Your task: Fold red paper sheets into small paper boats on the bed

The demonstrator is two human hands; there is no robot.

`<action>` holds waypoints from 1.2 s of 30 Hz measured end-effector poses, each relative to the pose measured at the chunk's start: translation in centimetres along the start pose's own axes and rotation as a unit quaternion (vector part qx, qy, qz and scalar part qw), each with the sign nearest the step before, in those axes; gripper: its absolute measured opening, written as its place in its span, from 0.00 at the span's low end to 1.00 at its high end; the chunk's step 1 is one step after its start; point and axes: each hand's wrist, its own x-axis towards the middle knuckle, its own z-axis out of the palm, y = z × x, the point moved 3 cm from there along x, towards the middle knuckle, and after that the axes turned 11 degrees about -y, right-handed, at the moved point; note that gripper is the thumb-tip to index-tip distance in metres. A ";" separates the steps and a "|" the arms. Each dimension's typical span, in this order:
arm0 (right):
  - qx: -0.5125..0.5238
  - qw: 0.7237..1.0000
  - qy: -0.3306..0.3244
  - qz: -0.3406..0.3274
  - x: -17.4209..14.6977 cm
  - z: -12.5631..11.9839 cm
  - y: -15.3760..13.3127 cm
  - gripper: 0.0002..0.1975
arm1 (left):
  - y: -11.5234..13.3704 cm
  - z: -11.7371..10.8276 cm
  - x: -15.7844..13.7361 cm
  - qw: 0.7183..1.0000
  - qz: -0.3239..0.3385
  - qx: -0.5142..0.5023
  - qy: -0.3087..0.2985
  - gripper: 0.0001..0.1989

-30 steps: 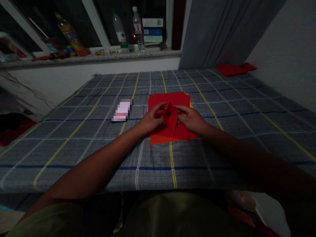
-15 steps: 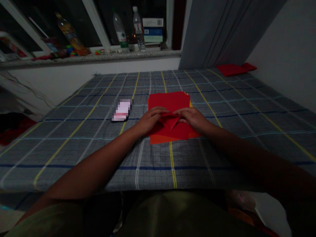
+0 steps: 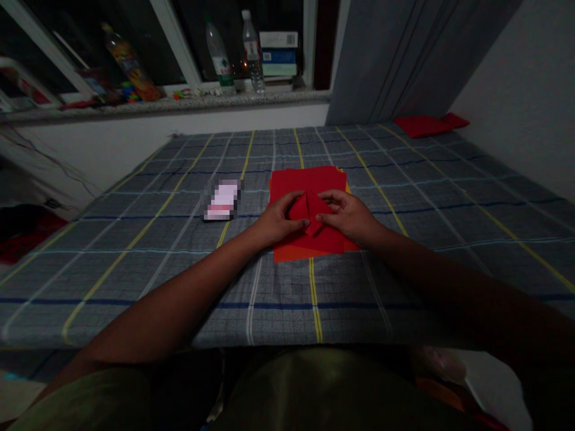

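A small piece of folded red paper (image 3: 314, 209), diamond-shaped with a slit down its middle, is held between my two hands. My left hand (image 3: 283, 218) grips its left side, thumb in front and fingers behind. On the right side, my right hand (image 3: 345, 212) pinches it between thumb and fingers. Beneath lies a stack of red paper sheets (image 3: 309, 179), with orange edges (image 3: 291, 256) showing at the front and right.
A phone with a blurred screen (image 3: 223, 199) lies on the plaid cloth (image 3: 148, 239) to the left. Red packets (image 3: 426, 126) rest at the far right corner. Bottles (image 3: 254, 60) and stacked boxes (image 3: 278, 57) stand on the windowsill (image 3: 202, 103).
The folded paper has turned from a downward-pointing triangle into a diamond with its slit facing me. My thumbs have come round to its front. The stack and phone have stayed put.
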 end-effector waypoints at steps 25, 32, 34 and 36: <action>-0.029 0.996 -0.048 0.071 -0.3 0.0 -0.7 0.15 | 1.9 0.7 -0.1 0.922 -0.056 -0.371 0.096 0.19; -0.016 0.993 -0.041 0.106 -0.4 -0.7 -0.8 0.11 | 1.0 -0.7 0.2 0.910 -0.068 -0.388 0.131 0.14; -0.011 0.993 -0.045 0.109 -0.4 -0.8 -0.8 0.12 | 0.7 -0.9 0.2 0.926 -0.071 -0.347 0.128 0.11; -0.026 0.992 -0.056 0.106 -0.5 -0.5 -0.9 0.11 | 0.4 -0.8 0.2 0.942 -0.073 -0.304 0.126 0.08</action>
